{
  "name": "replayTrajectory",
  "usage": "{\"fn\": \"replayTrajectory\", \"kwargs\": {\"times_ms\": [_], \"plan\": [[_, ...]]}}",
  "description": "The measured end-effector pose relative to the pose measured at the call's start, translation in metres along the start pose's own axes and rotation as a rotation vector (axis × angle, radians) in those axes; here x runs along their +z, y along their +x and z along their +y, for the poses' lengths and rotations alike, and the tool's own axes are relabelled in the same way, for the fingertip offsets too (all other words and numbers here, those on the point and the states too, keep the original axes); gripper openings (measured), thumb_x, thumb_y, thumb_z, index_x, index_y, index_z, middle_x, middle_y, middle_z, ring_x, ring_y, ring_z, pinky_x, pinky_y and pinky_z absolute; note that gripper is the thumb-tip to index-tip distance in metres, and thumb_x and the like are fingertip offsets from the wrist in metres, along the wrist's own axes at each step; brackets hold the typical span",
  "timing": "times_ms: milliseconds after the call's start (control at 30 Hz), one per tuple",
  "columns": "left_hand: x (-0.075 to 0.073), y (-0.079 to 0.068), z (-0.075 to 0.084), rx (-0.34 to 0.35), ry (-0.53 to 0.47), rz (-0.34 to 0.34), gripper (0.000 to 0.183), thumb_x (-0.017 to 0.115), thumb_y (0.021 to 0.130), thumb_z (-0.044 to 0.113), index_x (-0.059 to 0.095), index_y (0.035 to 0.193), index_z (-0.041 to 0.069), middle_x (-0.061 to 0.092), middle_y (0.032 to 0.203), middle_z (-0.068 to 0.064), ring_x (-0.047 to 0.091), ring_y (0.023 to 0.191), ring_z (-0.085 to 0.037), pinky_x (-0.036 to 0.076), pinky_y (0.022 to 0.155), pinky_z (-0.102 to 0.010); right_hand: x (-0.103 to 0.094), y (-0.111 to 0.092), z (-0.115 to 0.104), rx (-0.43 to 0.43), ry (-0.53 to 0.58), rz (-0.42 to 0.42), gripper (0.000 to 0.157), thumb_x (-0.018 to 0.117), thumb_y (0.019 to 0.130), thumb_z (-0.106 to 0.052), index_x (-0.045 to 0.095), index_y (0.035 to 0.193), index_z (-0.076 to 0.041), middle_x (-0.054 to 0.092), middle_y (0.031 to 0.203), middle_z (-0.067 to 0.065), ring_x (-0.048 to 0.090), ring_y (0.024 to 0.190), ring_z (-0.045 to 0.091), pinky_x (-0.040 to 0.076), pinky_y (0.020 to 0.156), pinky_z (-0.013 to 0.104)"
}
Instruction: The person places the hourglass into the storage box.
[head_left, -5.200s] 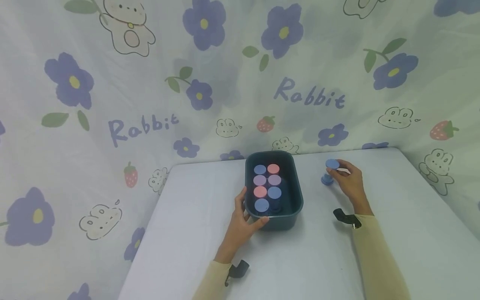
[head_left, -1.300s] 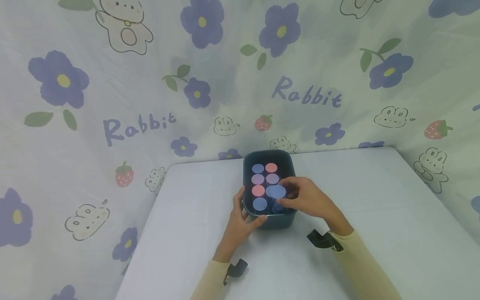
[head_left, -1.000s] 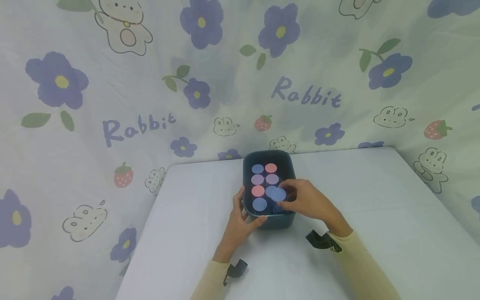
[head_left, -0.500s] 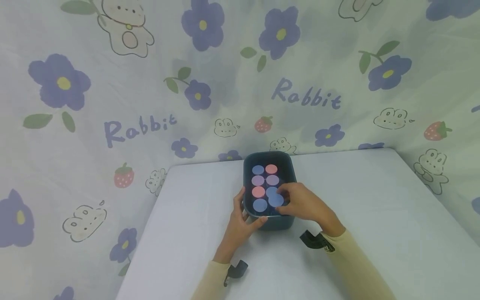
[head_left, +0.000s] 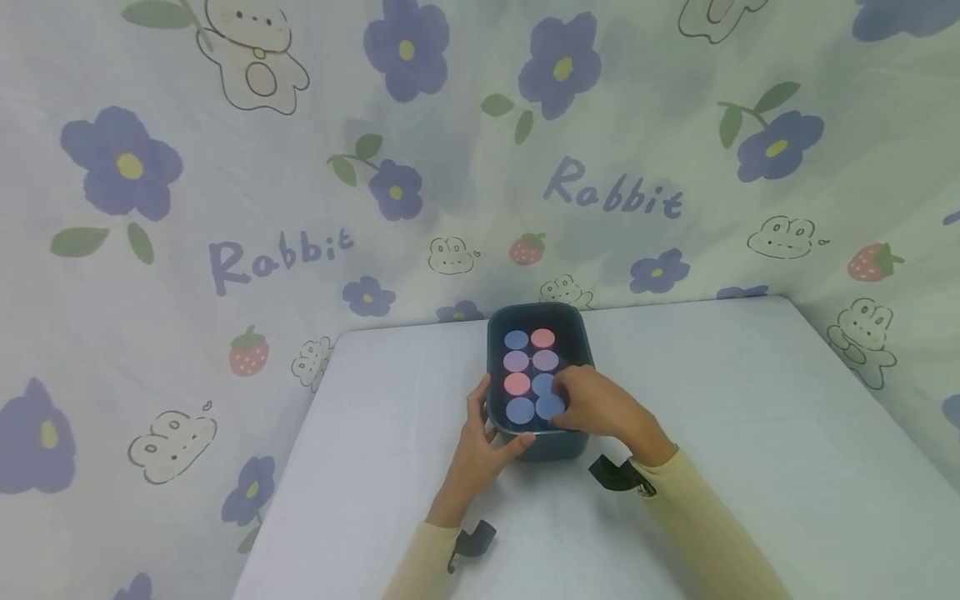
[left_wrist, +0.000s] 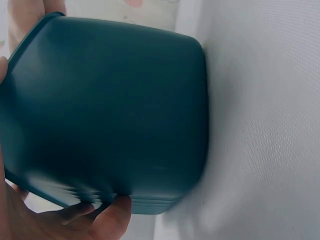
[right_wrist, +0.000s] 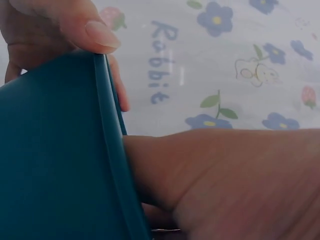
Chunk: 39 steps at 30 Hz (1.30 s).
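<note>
A dark teal plastic bin point(head_left: 558, 448) stands on the white table. My left hand point(head_left: 481, 454) holds its near left corner, thumb over the front rim and fingers along the left wall. Inside stand several pieces with flat round tops in blue, pink and purple, arranged in two columns. My right hand point(head_left: 600, 407) reaches over the right rim and grips a blue spool-shaped piece point(head_left: 548, 407) in the near right spot. Its lower part is hidden inside the bin. Beside it are a blue-topped piece point(head_left: 520, 410) and, behind, another blue top point(head_left: 543, 384). In the right wrist view, the bin wall hides my right fingertips.
A patterned cloth point(head_left: 465, 158) with flowers and rabbits hangs behind the table. White table surface point(head_left: 720, 375) extends on both sides of the bin. A dark wrist-camera mount sits on each forearm point(head_left: 705, 517).
My right hand has carried the blue spool-shaped piece from the table at right over the bin, then lowered it into the near right corner. My left hand stays on the bin.
</note>
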<state>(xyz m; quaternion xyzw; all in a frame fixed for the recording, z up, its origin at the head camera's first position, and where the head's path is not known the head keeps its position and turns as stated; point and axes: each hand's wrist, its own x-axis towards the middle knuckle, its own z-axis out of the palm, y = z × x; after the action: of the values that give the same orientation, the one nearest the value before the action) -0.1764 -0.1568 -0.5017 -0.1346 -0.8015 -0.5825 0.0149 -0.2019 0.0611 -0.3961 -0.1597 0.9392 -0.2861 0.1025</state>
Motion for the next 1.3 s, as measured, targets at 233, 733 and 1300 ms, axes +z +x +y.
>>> {"fn": "replayTrajectory", "kwargs": {"times_ms": [233,733,1300], "plan": [[-0.001,-0.001,0.002,-0.006,-0.005,-0.001,0.104,0.083,0.087,0.037,0.012,0.163,0.034,0.02,0.174,0.0,0.024,0.16,-0.039,0.037,0.119,-0.061,0.002,0.001,-0.004,0.011,-0.027,-0.002,0.032,0.088,0.079,-0.008,0.072,0.106,-0.003,0.07,0.094,0.005,0.062,0.08,0.016,0.066,0.08,0.036],[-0.001,-0.002,0.004,-0.014,0.004,0.006,0.104,0.082,0.087,0.039,0.011,0.163,0.035,0.019,0.175,0.0,0.023,0.161,-0.038,0.038,0.119,-0.06,0.002,0.004,-0.009,0.065,-0.079,-0.028,0.032,0.089,0.078,-0.006,0.072,0.105,-0.001,0.07,0.091,0.008,0.062,0.078,0.018,0.066,0.079,0.037],[0.0,-0.002,0.002,-0.013,-0.003,-0.003,0.104,0.082,0.087,0.039,0.011,0.163,0.036,0.019,0.175,0.001,0.024,0.16,-0.038,0.038,0.119,-0.06,0.003,0.003,-0.011,0.095,-0.089,-0.037,0.033,0.089,0.079,-0.007,0.071,0.105,0.0,0.07,0.093,0.008,0.062,0.079,0.018,0.066,0.08,0.037]]}}
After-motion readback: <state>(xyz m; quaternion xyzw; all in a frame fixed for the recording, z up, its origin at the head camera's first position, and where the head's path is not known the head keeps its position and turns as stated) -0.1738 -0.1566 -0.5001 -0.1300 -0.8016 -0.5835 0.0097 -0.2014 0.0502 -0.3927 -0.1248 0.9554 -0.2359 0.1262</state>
